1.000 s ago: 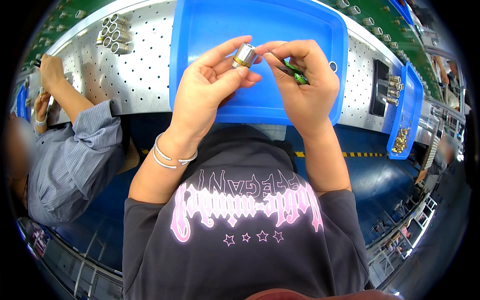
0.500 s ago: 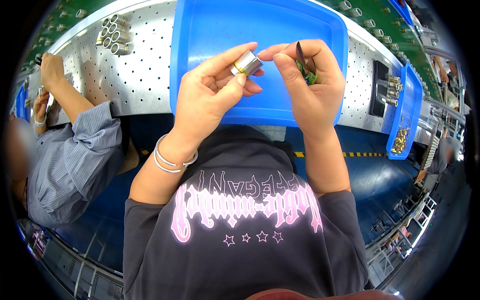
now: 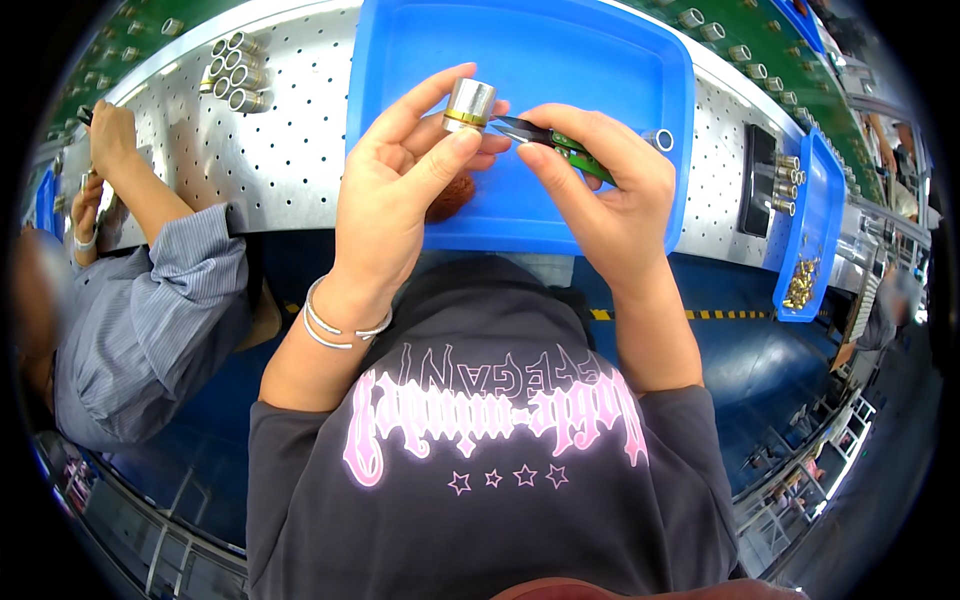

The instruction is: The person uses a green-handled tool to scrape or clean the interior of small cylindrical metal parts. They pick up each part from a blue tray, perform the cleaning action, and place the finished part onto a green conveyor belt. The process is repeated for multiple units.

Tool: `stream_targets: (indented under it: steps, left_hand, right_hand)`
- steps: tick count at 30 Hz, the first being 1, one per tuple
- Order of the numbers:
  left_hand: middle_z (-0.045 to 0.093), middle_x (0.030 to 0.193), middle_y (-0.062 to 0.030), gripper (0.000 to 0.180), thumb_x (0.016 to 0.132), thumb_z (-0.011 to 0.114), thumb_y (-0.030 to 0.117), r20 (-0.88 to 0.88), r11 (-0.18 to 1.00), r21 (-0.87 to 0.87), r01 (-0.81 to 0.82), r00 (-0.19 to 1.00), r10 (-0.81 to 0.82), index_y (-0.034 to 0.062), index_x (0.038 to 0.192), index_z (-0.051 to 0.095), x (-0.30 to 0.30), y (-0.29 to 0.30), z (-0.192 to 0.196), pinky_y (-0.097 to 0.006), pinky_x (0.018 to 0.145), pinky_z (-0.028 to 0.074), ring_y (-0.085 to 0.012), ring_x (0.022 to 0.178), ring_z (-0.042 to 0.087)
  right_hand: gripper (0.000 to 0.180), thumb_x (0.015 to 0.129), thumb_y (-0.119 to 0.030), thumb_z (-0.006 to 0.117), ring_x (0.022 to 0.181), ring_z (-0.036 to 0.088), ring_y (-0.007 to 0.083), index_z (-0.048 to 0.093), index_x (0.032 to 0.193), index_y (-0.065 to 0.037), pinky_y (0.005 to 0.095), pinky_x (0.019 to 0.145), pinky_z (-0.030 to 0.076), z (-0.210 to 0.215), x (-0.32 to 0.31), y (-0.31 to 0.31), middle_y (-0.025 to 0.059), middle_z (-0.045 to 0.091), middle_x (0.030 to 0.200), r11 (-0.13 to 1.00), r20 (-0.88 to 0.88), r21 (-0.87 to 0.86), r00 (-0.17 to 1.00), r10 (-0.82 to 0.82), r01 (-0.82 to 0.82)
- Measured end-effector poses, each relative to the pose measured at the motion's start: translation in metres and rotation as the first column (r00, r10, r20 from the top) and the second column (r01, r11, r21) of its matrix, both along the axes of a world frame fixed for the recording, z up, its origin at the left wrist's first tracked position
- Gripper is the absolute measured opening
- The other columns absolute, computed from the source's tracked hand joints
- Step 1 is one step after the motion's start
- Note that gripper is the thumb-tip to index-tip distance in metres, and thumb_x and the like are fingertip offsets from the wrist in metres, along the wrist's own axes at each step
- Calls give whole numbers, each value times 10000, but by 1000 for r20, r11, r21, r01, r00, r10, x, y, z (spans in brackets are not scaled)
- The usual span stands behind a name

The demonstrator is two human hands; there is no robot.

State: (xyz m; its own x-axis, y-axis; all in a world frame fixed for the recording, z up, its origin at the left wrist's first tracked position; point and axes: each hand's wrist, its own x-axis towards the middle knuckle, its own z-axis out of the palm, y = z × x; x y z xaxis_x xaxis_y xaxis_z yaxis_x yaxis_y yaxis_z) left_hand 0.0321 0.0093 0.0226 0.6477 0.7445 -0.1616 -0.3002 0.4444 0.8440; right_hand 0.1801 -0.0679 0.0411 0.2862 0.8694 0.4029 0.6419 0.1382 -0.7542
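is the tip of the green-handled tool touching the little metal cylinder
Touching. In the head view the dark tip of the green-handled tool, in the right hand, meets the brass band of the metal cylinder, pinched by the left hand.

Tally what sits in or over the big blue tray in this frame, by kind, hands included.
Hands: 2, the left hand and the right hand
Silver metal cylinder with a brass ring, in the left hand's grip: 1
Green-handled tweezers, in the right hand: 1
Small metal ring lying in the blue tray: 1
Total: 5
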Motion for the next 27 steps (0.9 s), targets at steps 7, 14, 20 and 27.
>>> stream_targets:
  steps: [7,14,20,27]
  left_hand:
    - [610,1129,-123,478,858,616,57,0,1000,0,11,1000,-11,31,1304,448,-2,-3,-1,-177,678,445,-138,946,619]
    - [602,1136,-134,487,855,622,79,-21,1000,21,20,1000,-20,26,1305,445,-2,-5,2,-203,717,443,-143,957,611]
    - [570,1165,-190,521,866,609,112,-46,998,45,42,998,-40,-16,1327,401,-4,-3,9,-290,881,484,-180,999,591]
    - [604,1113,-133,479,856,601,34,-95,994,108,8,996,2,14,1308,443,-5,-4,6,-231,791,477,-165,968,609]
  right_hand:
    - [161,723,-107,720,633,623,218,670,861,-40,279,551,467,-5,0,-2,88,660,748,1000,0,-1,1000,-10,10]
    - [148,719,-108,723,606,615,210,680,847,-47,277,526,456,4,1,-5,87,656,727,998,24,-65,1000,-20,22]
    - [138,720,-109,725,608,616,201,679,833,-45,272,537,462,8,0,-4,85,655,720,997,31,-72,999,-27,29]
    - [183,744,-78,707,665,628,187,651,913,-32,256,594,488,7,0,-3,95,659,809,992,-115,-108,990,-80,68]
